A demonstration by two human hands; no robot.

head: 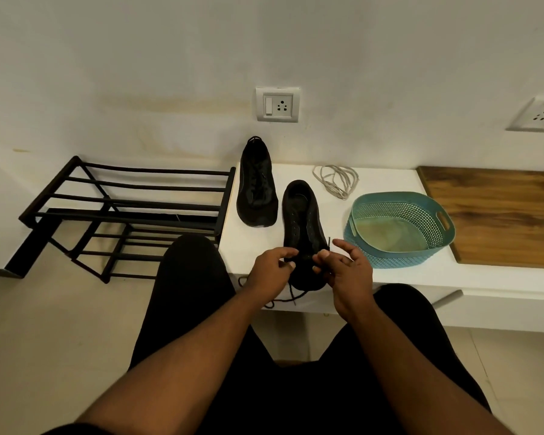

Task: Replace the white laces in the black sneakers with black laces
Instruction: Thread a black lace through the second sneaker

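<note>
- The near black sneaker (302, 221) lies flat, toe toward the person, its upper holes bare.
- A black lace (291, 295) trails from its toe.
- The far black sneaker (256, 189) is laced black.
- White laces (336, 180) lie bunched behind.

There is only one view, from a camera worn on the person's head, and it looks forward and steeply down over the person's own forearms and knees. The white worktop (415, 277) lies near, just beyond the knees, and the wall (170, 58) with its socket (277, 104) closes the top of the picture. The wide lens bends straight edges near the sides.
</note>
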